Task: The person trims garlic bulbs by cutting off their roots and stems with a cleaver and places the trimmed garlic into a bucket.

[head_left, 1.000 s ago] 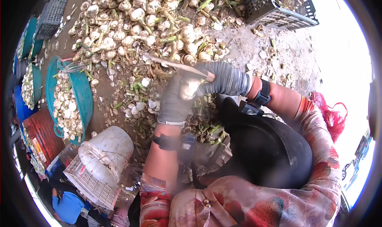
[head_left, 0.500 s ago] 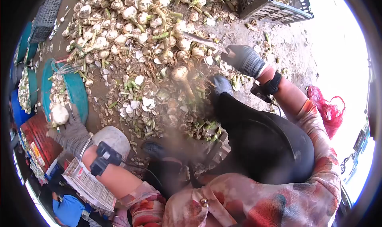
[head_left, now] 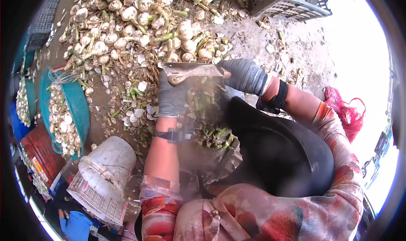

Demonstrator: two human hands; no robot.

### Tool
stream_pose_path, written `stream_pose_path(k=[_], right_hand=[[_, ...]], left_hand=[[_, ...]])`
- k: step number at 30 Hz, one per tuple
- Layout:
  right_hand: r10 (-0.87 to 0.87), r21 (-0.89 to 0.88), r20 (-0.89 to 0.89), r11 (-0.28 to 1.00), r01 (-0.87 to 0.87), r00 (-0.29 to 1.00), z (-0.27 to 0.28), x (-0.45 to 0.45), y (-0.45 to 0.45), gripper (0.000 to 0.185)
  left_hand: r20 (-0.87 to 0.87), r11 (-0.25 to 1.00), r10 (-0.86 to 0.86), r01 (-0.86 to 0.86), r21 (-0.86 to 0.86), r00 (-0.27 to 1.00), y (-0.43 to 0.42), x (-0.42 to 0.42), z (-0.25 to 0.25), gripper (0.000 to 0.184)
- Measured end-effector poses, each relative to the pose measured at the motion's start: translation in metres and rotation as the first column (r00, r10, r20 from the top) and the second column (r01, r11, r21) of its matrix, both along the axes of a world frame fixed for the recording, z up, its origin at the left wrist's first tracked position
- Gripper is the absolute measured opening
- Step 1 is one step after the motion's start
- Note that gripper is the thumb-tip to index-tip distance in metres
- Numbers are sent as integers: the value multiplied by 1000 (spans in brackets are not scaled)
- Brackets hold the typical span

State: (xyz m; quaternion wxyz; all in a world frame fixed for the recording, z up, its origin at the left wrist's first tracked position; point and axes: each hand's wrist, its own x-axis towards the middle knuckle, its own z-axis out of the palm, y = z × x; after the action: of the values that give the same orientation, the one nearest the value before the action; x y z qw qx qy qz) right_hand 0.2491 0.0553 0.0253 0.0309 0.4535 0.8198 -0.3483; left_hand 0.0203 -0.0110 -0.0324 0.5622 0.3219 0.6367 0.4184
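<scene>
Teal tub [head_left: 80,108] of garlic [head_left: 63,124], left hand [head_left: 171,98] clasping bulb [head_left: 176,80], right hand [head_left: 246,76] gripping knife [head_left: 195,69]

The left hand [head_left: 171,96] has come back from the teal basket [head_left: 79,108] (its spot half a second ago) to a garlic bulb [head_left: 176,79] at the knife [head_left: 196,69].

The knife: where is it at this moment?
In the head view, the knife is above centre, its handle in the right hand and its blade stretching across to the left hand, just below the garlic heap in the picture.
</scene>
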Motion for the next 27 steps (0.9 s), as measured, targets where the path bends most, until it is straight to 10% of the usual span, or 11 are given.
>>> stream_pose_path(k=[1, 2, 6, 8, 11, 13, 15, 20, 22, 25, 27], right_hand=[[1, -11, -5, 1000, -1, 1000, 3, -3, -3, 27], [63, 17, -53, 998, -63, 997, 7, -7, -3, 25], [185, 70, -169, 982, -176, 968, 26, -14, 0, 20], [248, 8, -120, 969, -249, 961, 38, -17, -1, 29], [264, 89, -175, 964, -252, 949, 39, -20, -5, 21], [262, 83, -204, 965, -250, 943, 40, -19, -9, 23], [263, 75, -234, 965, -252, 936, 36, -18, -11, 24], [242, 131, -193, 967, -220, 951, 3, -15, -4, 24], [231, 113, -156, 970, -215, 960, 1, -5, 5, 24], [-247, -2, 164, 968, 251, 955, -2, 18, 37, 24], [-344, -76, -75, 938, 339, 936, 1, 12, 31, 42]], left_hand=[[-5, 1000, 1, -1, -11, 1000, -9, -13, -11, 49], [-548, 905, -191, 362, 223, 814, -11, -24, -18, 58], [-123, 941, -82, 117, 317, 989, -17, -6, 45, 62], [-235, 911, -64, 153, 382, 970, -33, -20, 30, 59], [-904, 705, -244, 704, 83, 351, -55, -43, 15, 55], [-478, 916, -283, 383, 123, 831, -60, -37, 23, 40], [-357, 953, -245, 291, 82, 902, -55, -29, 33, 41], [-692, 759, -327, 615, 213, 644, -49, -33, 54, 33], [-401, 933, -67, 200, 300, 914, -31, 3, 82, 56], [-332, 879, -117, 253, 404, 936, -34, 24, 129, 69], [-251, 904, -59, 158, 398, 966, -32, 25, 112, 74]])
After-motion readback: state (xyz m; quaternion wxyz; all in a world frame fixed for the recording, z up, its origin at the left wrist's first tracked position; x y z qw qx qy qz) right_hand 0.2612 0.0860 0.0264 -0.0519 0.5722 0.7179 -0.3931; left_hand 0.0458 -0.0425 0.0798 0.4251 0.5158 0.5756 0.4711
